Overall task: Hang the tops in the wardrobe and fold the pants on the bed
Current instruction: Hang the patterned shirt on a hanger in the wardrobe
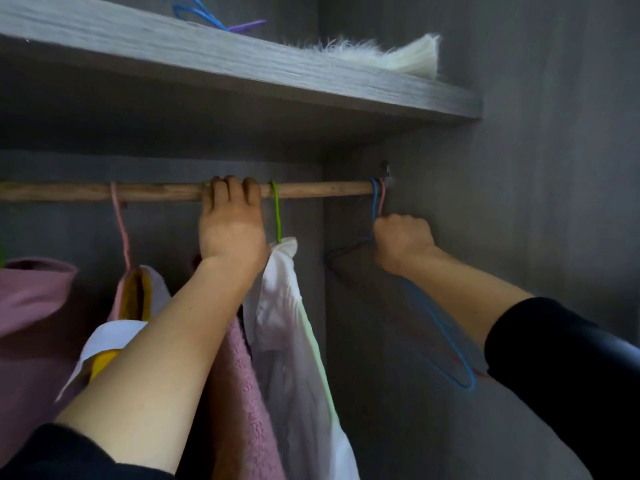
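Rough wooden rail [166,191], matt woodgrain shelf [242,76], fleecy pink cloth [239,393]

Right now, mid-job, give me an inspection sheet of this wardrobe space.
Surface: wooden rod under a grey shelf; bed not in view.
Job's things: white top on a green hanger; yellow-and-white top on a pink hanger; pink top at far left; pink fleecy garment behind the left forearm; bare blue hanger at the rod's right end, a pinkish hanger hooked beside it. Pants not seen.
Clutter: spare hangers and a white furry item on the shelf.
Grips: left grip holds the rod; right grip grips the blue hanger's neck.
Cables: nothing seen.
Surroundings: grey wardrobe walls.
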`<state>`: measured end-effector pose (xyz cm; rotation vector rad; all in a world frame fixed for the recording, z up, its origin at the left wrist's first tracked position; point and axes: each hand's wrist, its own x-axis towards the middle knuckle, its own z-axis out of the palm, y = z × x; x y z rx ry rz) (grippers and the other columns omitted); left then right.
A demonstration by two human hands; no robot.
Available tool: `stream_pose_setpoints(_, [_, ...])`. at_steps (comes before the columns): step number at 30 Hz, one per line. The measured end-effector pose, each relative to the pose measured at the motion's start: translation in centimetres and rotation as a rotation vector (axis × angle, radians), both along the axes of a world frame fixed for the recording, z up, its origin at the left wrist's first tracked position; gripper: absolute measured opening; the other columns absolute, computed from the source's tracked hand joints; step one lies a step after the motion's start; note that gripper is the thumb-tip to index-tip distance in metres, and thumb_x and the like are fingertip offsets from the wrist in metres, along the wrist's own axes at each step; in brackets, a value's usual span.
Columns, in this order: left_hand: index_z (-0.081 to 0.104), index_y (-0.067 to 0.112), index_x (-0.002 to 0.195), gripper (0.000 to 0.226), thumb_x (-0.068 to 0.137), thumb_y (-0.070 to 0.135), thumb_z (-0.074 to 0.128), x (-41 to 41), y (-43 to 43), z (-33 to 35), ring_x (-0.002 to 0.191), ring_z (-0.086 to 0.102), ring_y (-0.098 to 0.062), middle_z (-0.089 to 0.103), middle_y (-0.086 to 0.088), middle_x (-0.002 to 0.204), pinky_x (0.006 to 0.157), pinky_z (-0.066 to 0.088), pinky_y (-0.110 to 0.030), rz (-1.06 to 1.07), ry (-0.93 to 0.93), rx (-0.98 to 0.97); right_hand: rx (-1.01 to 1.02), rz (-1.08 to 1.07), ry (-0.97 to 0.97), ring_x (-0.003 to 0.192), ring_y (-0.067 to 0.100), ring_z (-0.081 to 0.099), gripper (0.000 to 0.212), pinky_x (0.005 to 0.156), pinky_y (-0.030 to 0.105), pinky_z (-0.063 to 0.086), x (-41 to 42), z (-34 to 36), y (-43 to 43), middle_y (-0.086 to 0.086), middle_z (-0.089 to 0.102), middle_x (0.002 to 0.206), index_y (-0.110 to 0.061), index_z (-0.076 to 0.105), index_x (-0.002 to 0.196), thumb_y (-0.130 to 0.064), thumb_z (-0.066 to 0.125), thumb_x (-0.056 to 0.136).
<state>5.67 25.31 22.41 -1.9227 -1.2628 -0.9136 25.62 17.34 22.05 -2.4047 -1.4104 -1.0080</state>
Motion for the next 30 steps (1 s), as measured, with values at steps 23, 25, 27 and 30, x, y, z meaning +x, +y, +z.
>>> stream_pose_setpoints(23, [0.023, 0.006, 0.147, 0.082, 0.081, 0.035, 0.063, -1.3, -0.8, -0.4, 0.142, 0.015, -0.035, 0.023, -0.019, 0.151, 0.118, 0.009, -0.041, -0.216, -0.108, -0.107, 0.410, 0.472, 0.531, 0.087, 0.039, 0.062, 0.038, 0.064, 0.029, 0.036, -4.9, 0.0, -0.2, 0.013, 0.057, 0.074, -0.017, 0.039, 0.055, -0.022, 0.057, 0.088])
stream_pose_setpoints(25, [0.027, 0.009, 0.146, 0.078, 0.082, 0.032, 0.064, -1.4, -1.9, -0.8, 0.143, 0.016, -0.034, 0.023, -0.016, 0.153, 0.118, 0.011, -0.041, -0.273, -0.152, -0.147, 0.395, 0.487, 0.572, 0.086, 0.037, 0.062, 0.035, 0.065, 0.029, 0.038, -5.3, 0.0, -1.7, 0.010, 0.057, 0.075, -0.017, 0.041, 0.055, -0.021, 0.058, 0.086])
stream_pose_setpoints(27, [0.034, 0.007, 0.141, 0.069, 0.083, 0.031, 0.062, -1.4, -3.5, -1.8, 0.137, 0.027, -0.037, 0.031, -0.020, 0.148, 0.112, 0.023, -0.043, -0.283, -0.177, -0.194, 0.356, 0.492, 0.620, 0.083, 0.034, 0.062, 0.032, 0.065, 0.030, 0.042, -5.5, -1.1, -3.8, 0.008, 0.058, 0.075, -0.016, 0.044, 0.057, -0.021, 0.058, 0.085])
stream_pose_setpoints(30, [0.049, 0.003, 0.126, 0.049, 0.082, 0.023, 0.058, -0.6, -6.6, -3.8, 0.120, 0.044, -0.042, 0.049, -0.026, 0.128, 0.104, 0.031, -0.045, -0.321, -0.175, -0.196, 0.299, 0.489, 0.684, 0.080, 0.031, 0.060, 0.029, 0.065, 0.029, 0.041, -5.5, -4.2, -7.6, 0.007, 0.059, 0.076, -0.013, 0.049, 0.062, -0.025, 0.058, 0.086])
